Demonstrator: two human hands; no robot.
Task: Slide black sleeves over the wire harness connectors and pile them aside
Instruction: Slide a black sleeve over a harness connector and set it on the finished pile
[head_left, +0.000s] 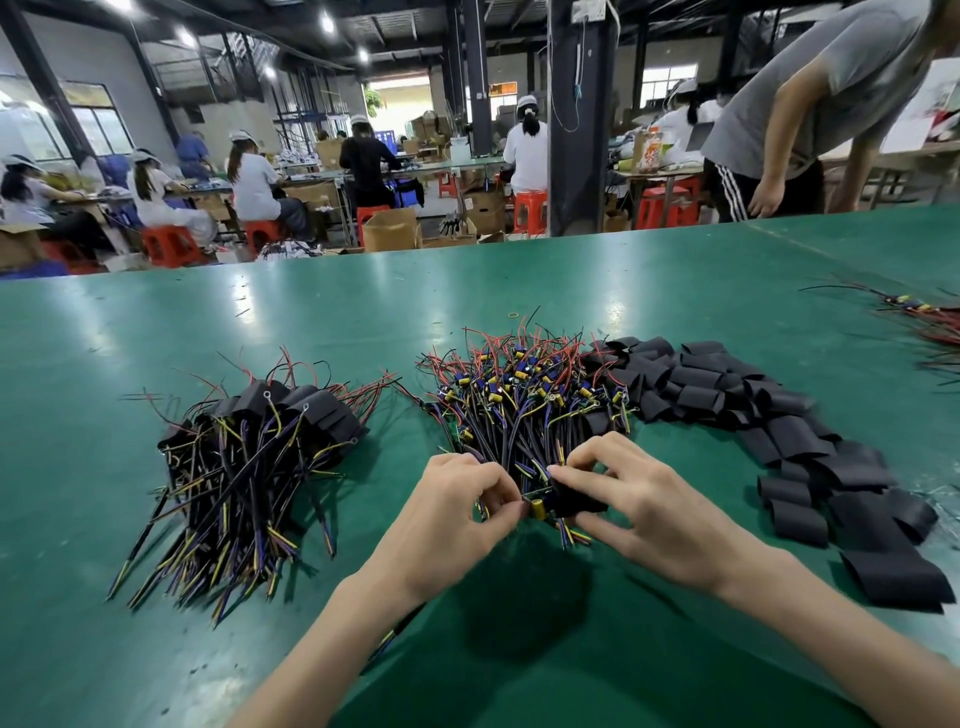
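My left hand (457, 512) pinches a wire harness connector (537, 506), a small green board with a yellow capacitor, by its wires. My right hand (649, 506) grips a black sleeve (576, 501) whose open end sits partly over that connector. Both hands meet low in the middle of the green table. Just behind them lies a heap of bare harnesses (524, 395) with red, black, blue and yellow wires. On the left is a pile of sleeved harnesses (249, 457). To the right spreads a long heap of loose black sleeves (779, 431).
The green table (363, 322) stretches far ahead and to both sides. More wires (930, 325) lie at the right edge. A person in a grey shirt (810, 104) leans over the table's far right corner. Seated workers, red stools and cardboard boxes fill the hall behind.
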